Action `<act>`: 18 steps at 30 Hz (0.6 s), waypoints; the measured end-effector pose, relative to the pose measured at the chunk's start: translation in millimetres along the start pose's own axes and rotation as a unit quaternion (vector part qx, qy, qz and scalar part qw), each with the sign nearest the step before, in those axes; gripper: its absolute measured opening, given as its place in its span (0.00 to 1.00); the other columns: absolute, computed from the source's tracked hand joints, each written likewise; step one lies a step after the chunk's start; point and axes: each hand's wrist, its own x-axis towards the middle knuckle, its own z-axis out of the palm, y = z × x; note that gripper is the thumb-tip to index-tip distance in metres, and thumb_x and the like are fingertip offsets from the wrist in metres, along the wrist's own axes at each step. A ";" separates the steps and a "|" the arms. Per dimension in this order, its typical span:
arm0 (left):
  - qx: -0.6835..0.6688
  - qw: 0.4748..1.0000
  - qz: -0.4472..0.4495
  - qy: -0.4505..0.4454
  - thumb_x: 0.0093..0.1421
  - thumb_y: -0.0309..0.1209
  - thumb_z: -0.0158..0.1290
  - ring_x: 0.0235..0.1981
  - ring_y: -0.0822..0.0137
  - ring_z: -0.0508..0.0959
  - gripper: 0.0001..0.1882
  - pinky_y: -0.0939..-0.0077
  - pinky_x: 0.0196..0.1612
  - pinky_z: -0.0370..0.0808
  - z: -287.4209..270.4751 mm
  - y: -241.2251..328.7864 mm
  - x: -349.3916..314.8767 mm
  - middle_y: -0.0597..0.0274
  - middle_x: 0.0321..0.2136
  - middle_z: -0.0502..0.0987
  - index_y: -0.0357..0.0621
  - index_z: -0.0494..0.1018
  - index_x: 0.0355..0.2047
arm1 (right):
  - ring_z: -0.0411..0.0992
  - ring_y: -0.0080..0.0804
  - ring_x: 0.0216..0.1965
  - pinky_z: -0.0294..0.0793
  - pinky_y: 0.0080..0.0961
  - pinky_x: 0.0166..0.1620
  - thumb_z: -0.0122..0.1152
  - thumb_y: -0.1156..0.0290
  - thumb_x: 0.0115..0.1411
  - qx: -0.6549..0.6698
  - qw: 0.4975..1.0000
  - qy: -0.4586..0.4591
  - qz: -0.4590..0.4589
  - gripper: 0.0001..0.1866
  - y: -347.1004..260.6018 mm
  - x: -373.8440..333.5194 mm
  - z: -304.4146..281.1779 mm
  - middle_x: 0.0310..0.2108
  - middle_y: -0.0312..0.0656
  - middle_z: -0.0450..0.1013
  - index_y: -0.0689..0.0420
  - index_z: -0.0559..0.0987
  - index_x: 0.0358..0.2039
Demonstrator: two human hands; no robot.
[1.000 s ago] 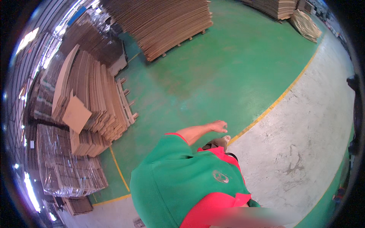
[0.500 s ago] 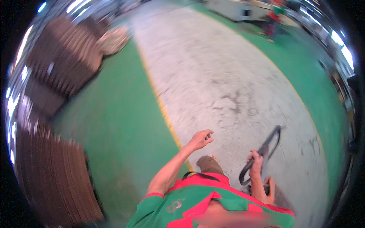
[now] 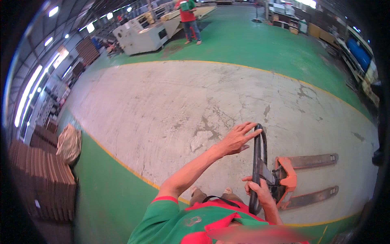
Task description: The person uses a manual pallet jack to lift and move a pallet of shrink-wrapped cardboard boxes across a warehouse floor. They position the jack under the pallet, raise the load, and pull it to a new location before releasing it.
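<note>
On cracked concrete, hands (image 3: 248,162) gripping looped black handle (image 3: 256,171)

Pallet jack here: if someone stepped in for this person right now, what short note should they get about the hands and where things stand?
Left hand: open, fingers stretched onto the top of the black loop handle, not wrapped round it.
Right hand: shut on the lower part of the same handle.
Pallet jack: orange, on the bare concrete aisle, its two forks pointing to the right, nothing loaded on them.
Around: stacks of flattened cardboard on the green floor at the left; another person stands far ahead by a grey machine.
Done: the handle is in hand. Left: no pallet is on the forks.
</note>
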 end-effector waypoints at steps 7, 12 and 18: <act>-0.134 0.969 0.197 0.057 0.51 0.30 0.64 0.49 0.50 0.72 0.19 0.56 0.50 0.68 22.2 -24.5 107.7 0.53 0.43 0.72 0.45 0.69 0.42 | 0.71 0.25 0.30 0.71 0.23 0.35 0.64 0.65 0.49 0.004 0.987 0.134 -0.089 0.29 -37.5 -73.7 -1.4 0.30 0.38 0.74 0.65 0.73 0.51; -0.223 0.944 0.230 0.078 0.54 0.35 0.63 0.31 0.47 0.74 0.17 0.55 0.34 0.70 37.2 -43.5 144.8 0.55 0.25 0.71 0.43 0.65 0.27 | 0.71 0.27 0.31 0.70 0.24 0.37 0.64 0.66 0.55 -0.172 0.810 0.541 -0.144 0.21 -19.0 -94.9 56.1 0.33 0.38 0.74 0.64 0.75 0.45; -0.292 0.924 0.245 0.026 0.39 0.23 0.65 0.29 0.50 0.79 0.16 0.62 0.32 0.73 45.6 -72.3 158.6 0.56 0.26 0.79 0.44 0.76 0.31 | 0.75 0.34 0.25 0.74 0.29 0.33 0.65 0.75 0.47 -0.324 0.449 0.798 -0.239 0.11 2.2 -33.5 77.1 0.26 0.43 0.77 0.60 0.80 0.34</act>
